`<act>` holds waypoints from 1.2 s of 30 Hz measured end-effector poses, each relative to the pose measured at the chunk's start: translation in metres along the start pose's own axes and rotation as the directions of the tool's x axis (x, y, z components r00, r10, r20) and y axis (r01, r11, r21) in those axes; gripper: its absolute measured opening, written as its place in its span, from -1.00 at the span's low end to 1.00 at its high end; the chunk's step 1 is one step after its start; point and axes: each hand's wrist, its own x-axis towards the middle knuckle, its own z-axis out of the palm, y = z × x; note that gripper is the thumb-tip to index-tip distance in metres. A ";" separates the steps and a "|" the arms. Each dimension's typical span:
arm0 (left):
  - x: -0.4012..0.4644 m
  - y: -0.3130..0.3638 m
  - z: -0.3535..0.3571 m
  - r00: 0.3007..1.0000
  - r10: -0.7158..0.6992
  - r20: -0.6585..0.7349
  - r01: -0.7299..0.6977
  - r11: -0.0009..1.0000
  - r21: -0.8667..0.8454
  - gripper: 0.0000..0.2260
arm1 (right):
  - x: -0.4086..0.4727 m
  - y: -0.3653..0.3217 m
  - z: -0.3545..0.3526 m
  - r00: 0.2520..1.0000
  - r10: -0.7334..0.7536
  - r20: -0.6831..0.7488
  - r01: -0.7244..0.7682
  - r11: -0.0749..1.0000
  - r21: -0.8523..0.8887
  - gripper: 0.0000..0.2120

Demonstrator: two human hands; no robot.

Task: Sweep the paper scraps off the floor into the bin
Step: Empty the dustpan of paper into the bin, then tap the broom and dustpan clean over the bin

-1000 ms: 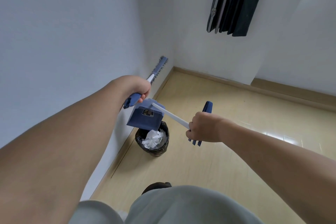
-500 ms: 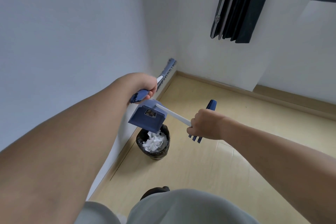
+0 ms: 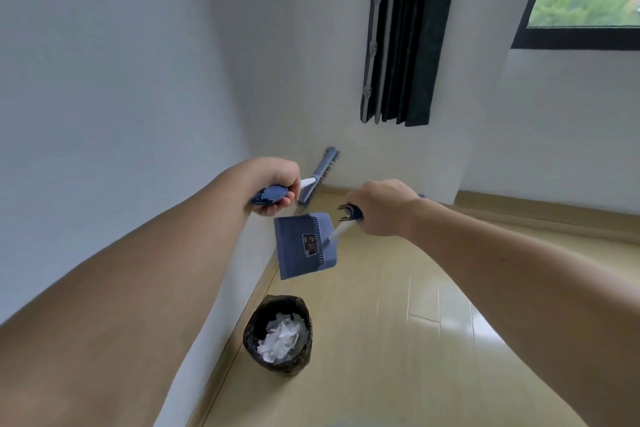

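Lying crumpled in a white heap, the paper scraps sit inside the small round bin lined with a black plastic bag, which stands on the pale wooden floor just beside the white wall and its skirting. Above the bin and apart from it hangs the blue plastic dustpan, tilted with its flat underside and a small dark label facing me. My right hand grips its white handle near the blue comb-toothed clip, fingers curled tight around it. My left hand holds the blue grip of the long-handled blue brush, fingers wrapped underneath, and the brush head points away toward the corner of the room, close to the wall. Further off, a dark pleated curtain hangs down beside a black-framed window showing green trees and a building outside.
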 end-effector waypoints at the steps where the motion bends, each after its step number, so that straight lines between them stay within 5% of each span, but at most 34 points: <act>1: 0.000 0.013 -0.003 1.000 0.009 -0.007 -0.008 1.000 0.021 -0.86 | 0.005 0.010 -0.008 0.997 0.063 -0.037 -0.061 0.996 0.063 -0.91; 5: 0.002 0.055 -0.015 0.997 0.062 -0.038 -0.061 0.997 0.037 -0.85 | 0.024 0.054 -0.038 0.939 0.332 -0.095 -0.292 0.911 0.293 -0.95; 10: 0.004 0.112 -0.037 0.988 0.119 0.100 -0.098 0.977 -0.189 -0.85 | 0.043 0.110 -0.067 0.829 0.557 -0.048 -0.454 0.720 0.525 -0.83; 16: 0.005 0.179 -0.040 0.941 0.244 0.236 -0.160 0.931 -0.328 -0.77 | 0.032 0.160 -0.083 0.792 0.611 0.016 -0.540 0.687 0.485 -0.83; 20: 0.000 0.235 -0.020 0.892 0.430 0.139 -0.255 0.733 -0.631 -0.56 | 0.004 0.196 -0.094 0.778 0.621 0.096 -0.589 0.667 0.456 -0.82; 23: -0.008 0.268 -0.008 0.859 0.505 0.085 -0.315 0.652 -0.689 -0.38 | -0.016 0.223 -0.102 0.767 0.627 0.137 -0.611 0.647 0.457 -0.85; 27: -0.013 0.293 0.000 0.838 0.545 0.023 -0.398 0.640 -0.657 -0.20 | -0.033 0.248 -0.110 0.776 0.601 0.193 -0.614 0.649 0.448 -0.87; 32: -0.031 0.323 0.016 0.797 0.600 -0.069 -0.566 0.701 -0.434 -0.72 | -0.049 0.273 -0.118 0.782 0.547 0.297 -0.617 0.617 0.488 -0.83; 36: -0.050 0.340 0.028 0.690 0.707 -0.153 -0.723 0.685 -0.095 -0.73 | -0.061 0.285 -0.134 0.761 0.549 0.346 -0.646 0.591 0.484 -0.81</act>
